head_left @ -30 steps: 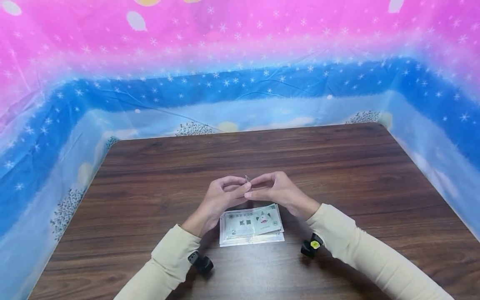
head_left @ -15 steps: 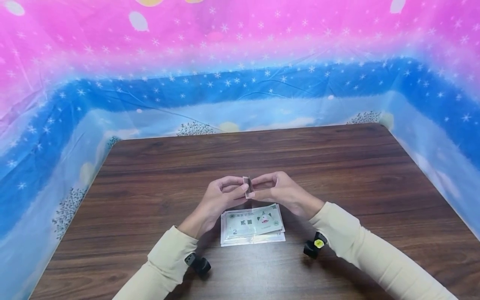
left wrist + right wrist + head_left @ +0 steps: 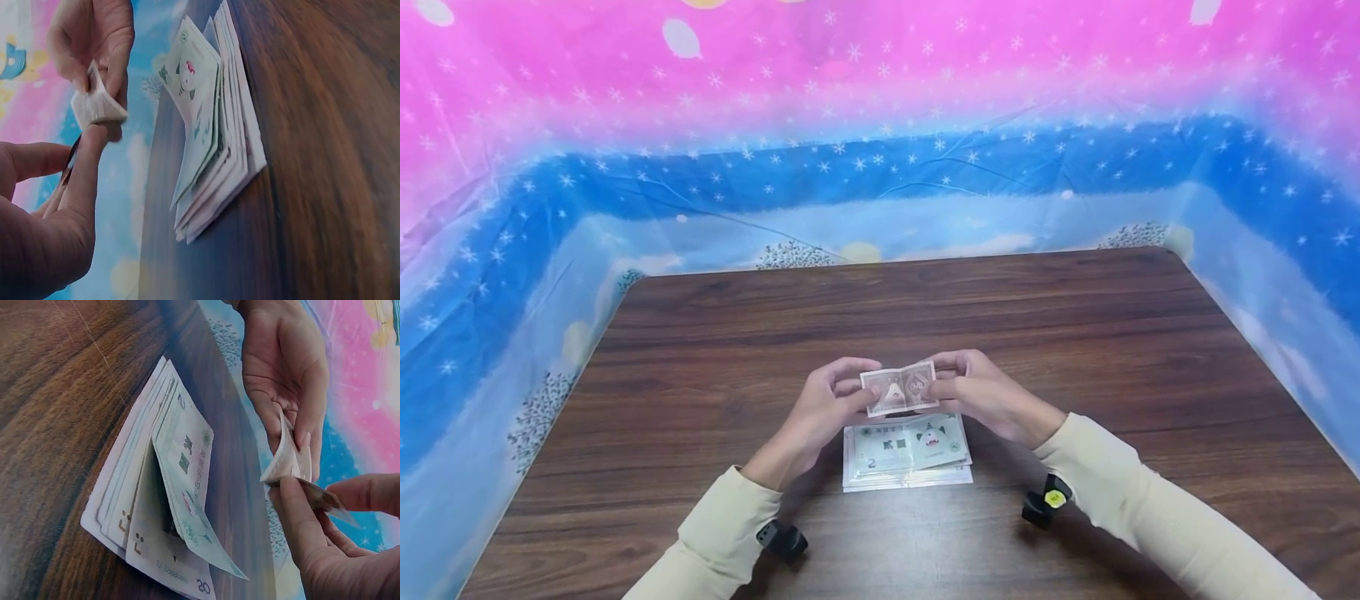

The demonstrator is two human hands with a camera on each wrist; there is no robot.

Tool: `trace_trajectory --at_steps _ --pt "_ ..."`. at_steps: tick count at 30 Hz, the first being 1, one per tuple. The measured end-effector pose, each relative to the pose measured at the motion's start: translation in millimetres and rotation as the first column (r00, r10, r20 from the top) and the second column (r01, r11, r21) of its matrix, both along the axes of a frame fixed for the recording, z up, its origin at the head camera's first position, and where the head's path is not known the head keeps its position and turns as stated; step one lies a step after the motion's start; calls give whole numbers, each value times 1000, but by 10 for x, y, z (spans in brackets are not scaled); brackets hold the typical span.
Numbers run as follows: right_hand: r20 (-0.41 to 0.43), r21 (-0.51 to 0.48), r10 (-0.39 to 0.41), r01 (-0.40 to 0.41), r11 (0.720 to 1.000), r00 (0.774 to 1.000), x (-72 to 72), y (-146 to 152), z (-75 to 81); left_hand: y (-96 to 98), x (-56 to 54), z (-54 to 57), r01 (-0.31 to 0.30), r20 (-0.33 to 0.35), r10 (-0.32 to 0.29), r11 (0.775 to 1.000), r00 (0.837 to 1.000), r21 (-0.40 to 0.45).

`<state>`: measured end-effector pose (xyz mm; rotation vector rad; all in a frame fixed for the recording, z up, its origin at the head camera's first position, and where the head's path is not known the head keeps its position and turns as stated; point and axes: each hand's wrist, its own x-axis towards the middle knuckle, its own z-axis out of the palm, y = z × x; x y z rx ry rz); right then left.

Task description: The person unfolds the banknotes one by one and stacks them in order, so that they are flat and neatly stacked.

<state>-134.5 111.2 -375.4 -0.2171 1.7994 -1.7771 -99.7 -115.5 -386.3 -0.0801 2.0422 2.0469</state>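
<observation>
Between my two hands a small brownish-grey play banknote [image 3: 897, 392] is held up, creased down its middle and facing me. My left hand [image 3: 822, 412] pinches its left end with the thumb in front. At the right end, my right hand [image 3: 988, 402] pinches it the same way. Just below lies a stack of larger banknotes [image 3: 910, 454], a greenish "2" note uppermost and slightly askew. In the right wrist view a note marked 20 [image 3: 169, 569] shows lower in the stack, and the top note [image 3: 187, 469] bends upward.
The stack rests on a dark brown wooden table [image 3: 700, 333]. Behind it hangs a pink and blue snowflake cloth [image 3: 850, 167]. A black wrist camera [image 3: 782, 542] hangs under the left cuff, another wrist camera [image 3: 1045, 500] under the right.
The small banknote was edge-on and folded between close fingertips; it has opened out flat toward me. My hands have moved apart and slightly down. The stack stays put.
</observation>
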Motion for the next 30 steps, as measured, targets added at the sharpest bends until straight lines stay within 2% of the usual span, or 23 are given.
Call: trace_trajectory --at_steps 6,9,11,13,16,18,20,23,24,26,28,30 --pt "-57 79 -6 11 997 998 34 38 -27 -74 50 -9 10 -5 -10 996 1000 -92" --pt "-172 166 23 6 986 985 55 46 -41 -107 72 -32 43 -29 -47 991 998 -129" --pt "-290 273 74 9 962 954 79 53 -43 -125 82 -51 84 -54 -94 981 994 -173" --pt "-411 392 153 23 920 899 104 55 -41 -137 94 -62 130 -85 -155 960 984 -247" --pt "-517 525 271 51 849 812 149 37 -50 -140 112 -65 190 -114 -250 905 961 -382" --pt "-544 582 335 58 811 769 177 16 -70 -130 125 -62 211 -125 -305 850 944 -482" --pt "-558 622 382 67 780 737 204 -4 -100 -114 138 -64 219 -133 -352 791 927 -571" --pt "-586 661 439 89 745 681 236 -21 -147 -83 150 -85 193 -153 -396 705 905 -682" --pt "-596 669 454 96 737 662 242 -25 -164 -73 152 -94 179 -163 -405 683 900 -708" --pt "-613 683 482 114 721 626 255 -28 -191 -60 156 -113 152 -182 -415 652 891 -743" --pt "-618 695 500 125 708 606 265 -30 -214 -49 159 -130 122 -202 -424 622 883 -774" --pt "-610 708 506 132 694 610 277 -31 -228 -43 159 -143 101 -218 -441 594 871 -798"
